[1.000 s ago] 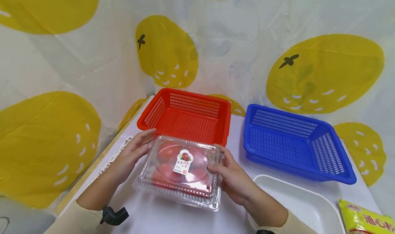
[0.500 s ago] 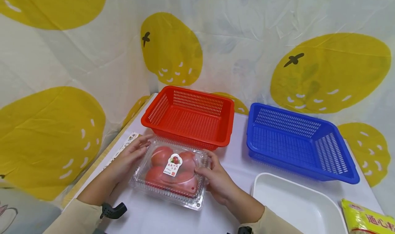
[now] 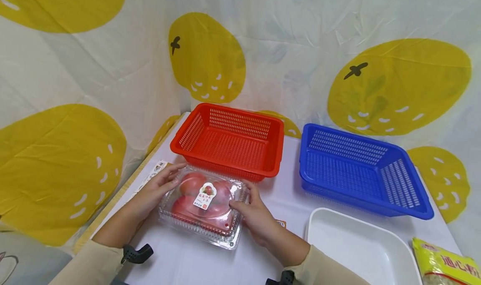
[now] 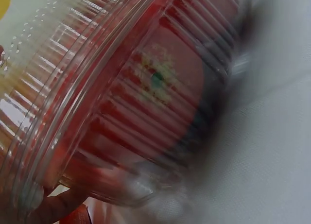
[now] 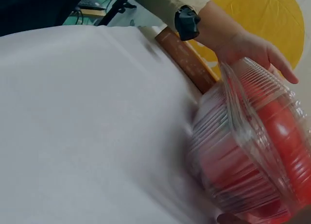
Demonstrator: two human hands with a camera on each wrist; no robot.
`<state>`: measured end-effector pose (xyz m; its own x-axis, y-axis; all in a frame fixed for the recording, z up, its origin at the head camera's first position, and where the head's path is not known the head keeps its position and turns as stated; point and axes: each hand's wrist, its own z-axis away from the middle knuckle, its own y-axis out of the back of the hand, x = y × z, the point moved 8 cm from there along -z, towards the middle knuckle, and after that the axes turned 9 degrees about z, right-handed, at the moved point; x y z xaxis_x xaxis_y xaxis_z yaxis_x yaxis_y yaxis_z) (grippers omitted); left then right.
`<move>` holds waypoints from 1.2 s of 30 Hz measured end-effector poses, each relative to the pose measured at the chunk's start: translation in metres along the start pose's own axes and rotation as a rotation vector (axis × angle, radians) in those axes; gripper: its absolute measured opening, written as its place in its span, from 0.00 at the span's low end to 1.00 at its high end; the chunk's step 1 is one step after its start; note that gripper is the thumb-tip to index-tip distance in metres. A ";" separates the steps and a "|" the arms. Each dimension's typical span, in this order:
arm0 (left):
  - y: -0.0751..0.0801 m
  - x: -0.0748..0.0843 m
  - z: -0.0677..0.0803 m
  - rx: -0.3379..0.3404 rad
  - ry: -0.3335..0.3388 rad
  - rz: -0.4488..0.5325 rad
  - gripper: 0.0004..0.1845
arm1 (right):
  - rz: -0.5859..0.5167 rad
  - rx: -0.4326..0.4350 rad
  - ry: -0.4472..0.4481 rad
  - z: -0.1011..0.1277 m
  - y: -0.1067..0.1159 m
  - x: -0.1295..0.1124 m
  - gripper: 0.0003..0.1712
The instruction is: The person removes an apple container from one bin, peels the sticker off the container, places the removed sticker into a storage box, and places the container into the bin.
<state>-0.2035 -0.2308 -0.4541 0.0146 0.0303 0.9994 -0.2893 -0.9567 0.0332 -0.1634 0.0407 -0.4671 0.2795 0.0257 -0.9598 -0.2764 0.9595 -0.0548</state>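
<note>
A clear plastic clamshell box (image 3: 203, 201) with a white label holds several red, rounded fruits (image 3: 191, 182) that look like tomatoes. It sits low over the white tabletop, in front of the red basket; whether it touches the table I cannot tell. My right hand (image 3: 259, 218) grips its right edge, thumb on the lid and fingers around the rim. Along the far left edge, the fairly straight fingers of my left hand (image 3: 158, 189) touch the box. The right wrist view shows my left hand (image 5: 248, 49) at the box's other end, its fingertips partly hidden.
Behind the box stands a red basket (image 3: 233, 168), and a blue basket (image 3: 353, 201) is at the right. A white tray (image 3: 360, 212) and a yellow packet (image 3: 447, 260) lie nearer. A printed package (image 3: 152, 176) lies by the left arm, a small orange item (image 3: 281, 223) beside the right wrist.
The box has moved left and down, toward the tabletop, with both hands following it. The small orange item has come into view beside the right wrist.
</note>
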 end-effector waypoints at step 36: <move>0.001 -0.010 0.001 -0.013 0.044 -0.134 0.29 | 1.312 -0.221 0.335 -0.030 -0.057 -0.095 0.41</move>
<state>-0.2034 -0.2325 -0.4643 0.0117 0.1709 0.9852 -0.3000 -0.9393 0.1665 -0.2021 -0.0250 -0.3816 -0.5231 0.7730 -0.3589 -0.3117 0.2184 0.9247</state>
